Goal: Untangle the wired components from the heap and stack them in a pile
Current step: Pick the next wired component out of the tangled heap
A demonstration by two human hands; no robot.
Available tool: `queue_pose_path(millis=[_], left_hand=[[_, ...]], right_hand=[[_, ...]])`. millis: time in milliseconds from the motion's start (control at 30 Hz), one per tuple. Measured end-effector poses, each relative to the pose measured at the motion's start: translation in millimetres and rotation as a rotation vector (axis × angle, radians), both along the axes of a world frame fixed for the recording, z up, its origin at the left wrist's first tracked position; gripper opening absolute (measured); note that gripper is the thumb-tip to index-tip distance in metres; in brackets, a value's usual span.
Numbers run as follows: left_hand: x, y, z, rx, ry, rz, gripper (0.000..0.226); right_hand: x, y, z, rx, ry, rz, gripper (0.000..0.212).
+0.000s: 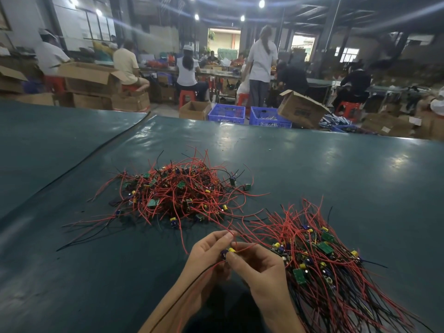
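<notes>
1. Dark green table, busy workshop behind. Tangled heap sits far, left of centre. Sorted pile lies near right.
2. Left hand and right hand both pinch one small component, near centre, just left of the pile.
3. Its black lead trails near-left.
4. Judgement: grip the body, not the wires. Check that no strand ties it to the heap, then lay it parallel on the pile.

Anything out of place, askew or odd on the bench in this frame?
Nothing looks damaged. A stray component lies just right of the tangled heap. The left hand and right hand pinch one wired component beside the sorted pile. Beyond the table, a cardboard box sits tipped at an angle.
</notes>
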State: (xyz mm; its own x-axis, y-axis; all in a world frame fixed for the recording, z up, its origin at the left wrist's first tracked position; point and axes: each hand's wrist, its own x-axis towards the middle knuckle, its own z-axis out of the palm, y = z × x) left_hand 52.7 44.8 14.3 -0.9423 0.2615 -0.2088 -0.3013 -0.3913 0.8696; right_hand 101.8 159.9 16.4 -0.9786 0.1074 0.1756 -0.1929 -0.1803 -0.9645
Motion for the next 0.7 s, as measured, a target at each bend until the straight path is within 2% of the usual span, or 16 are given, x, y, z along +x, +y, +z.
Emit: queue_pose_path(millis=[200,333,433,567,700], left_hand=[[0,-2,0,-0.143,0.133,-0.050,0.041],[0,-4,2,-0.126,0.139,-0.062,0.037],[0,-6,3,-0.112,0.144,-0.060,0.031],[2,-5,3,-0.087,0.134,-0.050,0.041],[5,-7,0,-0.087,0.126,-0.058,0.046]], right_hand=[[-2,1,-2,-0.029,-0.015,-0.072,0.014],[-7,2,-8,-0.093,-0.056,-0.145,0.012],[-9,4,-10,-0.062,-0.091,-0.150,0.020],[-8,4,-10,0.062,-0.064,-0.085,0.028],[-9,5,-11,0.068,-0.088,-0.097,0.043]])
